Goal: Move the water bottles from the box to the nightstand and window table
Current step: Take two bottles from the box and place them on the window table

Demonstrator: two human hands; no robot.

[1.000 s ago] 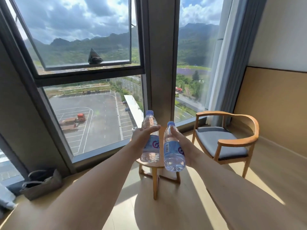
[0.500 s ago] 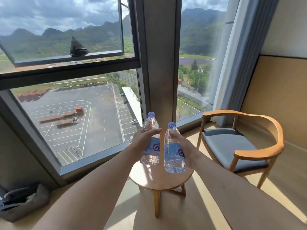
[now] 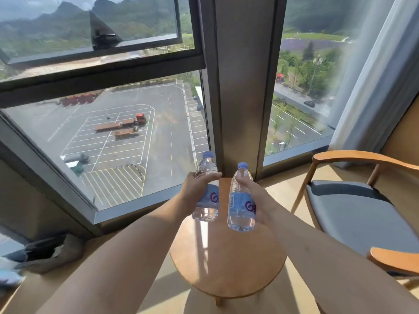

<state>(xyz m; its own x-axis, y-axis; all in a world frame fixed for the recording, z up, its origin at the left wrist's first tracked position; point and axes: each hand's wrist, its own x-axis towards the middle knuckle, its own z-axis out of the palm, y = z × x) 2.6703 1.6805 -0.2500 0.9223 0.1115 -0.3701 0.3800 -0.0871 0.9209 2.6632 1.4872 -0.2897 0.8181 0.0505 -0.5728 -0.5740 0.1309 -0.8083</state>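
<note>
In the head view, a round wooden table (image 3: 226, 264) is seen at lower centre before a tall window (image 3: 113, 143), a cushioned chair (image 3: 353, 207) at right. The left bottle (image 3: 207, 189) is clasped by the left hand (image 3: 195, 189), the right bottle (image 3: 241, 198) by the right hand (image 3: 255, 196), both above the tabletop. The table's legs are mostly hidden.

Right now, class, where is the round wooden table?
In the head view, the round wooden table stands low centre by the window, under both bottles, with the wooden chair to its right.
</note>
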